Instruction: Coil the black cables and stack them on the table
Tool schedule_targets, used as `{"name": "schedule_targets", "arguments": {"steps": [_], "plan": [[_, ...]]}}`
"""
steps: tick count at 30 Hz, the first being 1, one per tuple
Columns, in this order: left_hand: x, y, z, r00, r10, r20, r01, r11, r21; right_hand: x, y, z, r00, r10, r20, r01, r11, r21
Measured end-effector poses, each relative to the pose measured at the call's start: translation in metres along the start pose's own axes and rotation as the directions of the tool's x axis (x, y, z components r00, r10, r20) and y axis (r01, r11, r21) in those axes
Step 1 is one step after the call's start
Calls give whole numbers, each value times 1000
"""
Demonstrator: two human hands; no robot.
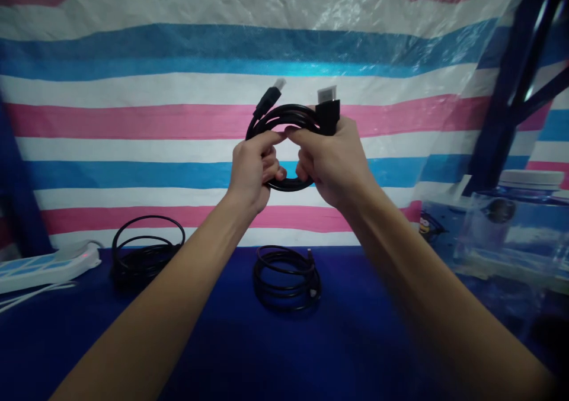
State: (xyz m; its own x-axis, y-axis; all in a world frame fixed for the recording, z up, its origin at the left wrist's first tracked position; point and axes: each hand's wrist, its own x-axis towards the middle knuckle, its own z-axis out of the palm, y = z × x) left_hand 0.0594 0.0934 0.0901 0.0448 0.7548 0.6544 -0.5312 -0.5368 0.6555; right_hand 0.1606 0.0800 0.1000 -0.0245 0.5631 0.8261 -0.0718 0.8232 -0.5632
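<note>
I hold a coiled black cable up in front of me with both hands. My left hand is closed around the left side of the coil. My right hand grips the right side, just under a black plug with a metal tip. A second plug sticks up from the coil's upper left. The lower part of the coil is partly hidden behind my fingers.
Two other coiled black cables lie on the blue table, one at the middle and one to the left. A white power strip sits at far left. Clear plastic containers stand at right. A striped tarp hangs behind.
</note>
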Motion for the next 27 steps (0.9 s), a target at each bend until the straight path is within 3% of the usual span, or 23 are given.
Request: {"name": "schedule_targets", "arguments": {"steps": [5,7,12,16,23,27], "plan": [[-1,-9,-2,988,149,50,-151,988,33,2,5,0,974,217,-70,-206,970,132],[0,-13,-2,984,176,12,-177,983,47,3,10,-2,953,292,-83,-276,947,167],[1,-18,-3,965,238,-107,-216,958,187,2,16,-2,945,315,-84,-303,943,135],[0,-20,-3,943,322,-80,-301,932,200,1,16,-3,936,344,-75,-335,935,115],[5,-24,-7,963,263,58,-264,964,4,4,11,-6,929,355,-107,-353,935,43],[5,-22,-7,983,177,40,-175,984,-40,5,11,-9,918,392,-56,-387,918,84]]}}
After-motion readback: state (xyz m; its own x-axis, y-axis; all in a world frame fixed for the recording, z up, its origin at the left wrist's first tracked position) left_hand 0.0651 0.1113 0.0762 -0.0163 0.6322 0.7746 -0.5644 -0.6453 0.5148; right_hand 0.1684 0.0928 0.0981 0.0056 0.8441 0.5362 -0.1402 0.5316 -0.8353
